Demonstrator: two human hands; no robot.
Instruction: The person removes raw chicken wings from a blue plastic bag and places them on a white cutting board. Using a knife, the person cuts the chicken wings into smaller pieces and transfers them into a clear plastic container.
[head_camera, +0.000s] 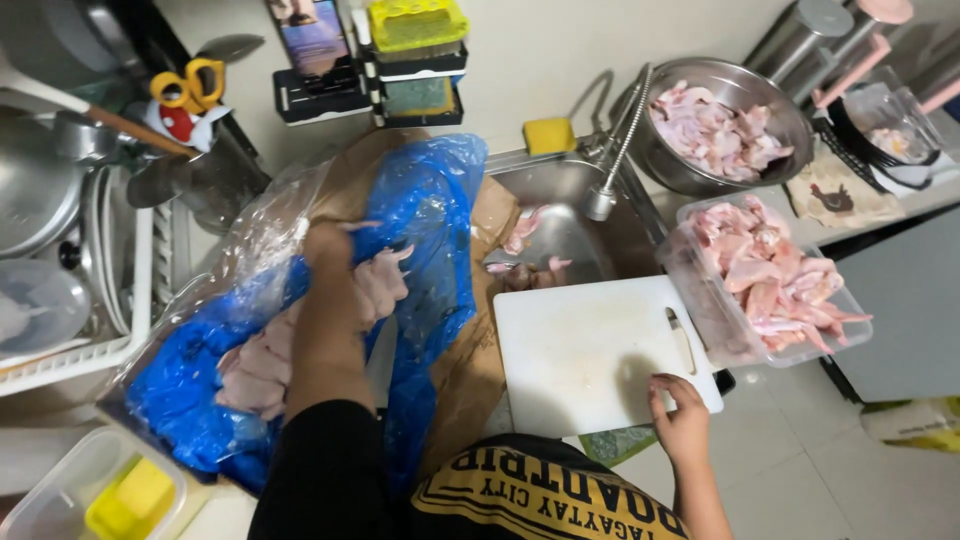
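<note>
My left hand (330, 243) reaches into a blue plastic bag (430, 210) lined inside a brown cardboard box (470, 370), and it grips a raw chicken wing (380, 280) from the pile of raw chicken (255, 370) there. My right hand (680, 415) rests on the near right edge of a white cutting board (585, 350) that lies across the sink's front. The board's surface is bare.
A steel sink (570, 225) with a few chicken pieces and a tap (615, 150) lies behind the board. A clear tub of raw wings (770, 275) and a steel bowl of chicken (720, 125) stand at right. A dish rack (70, 250) stands left.
</note>
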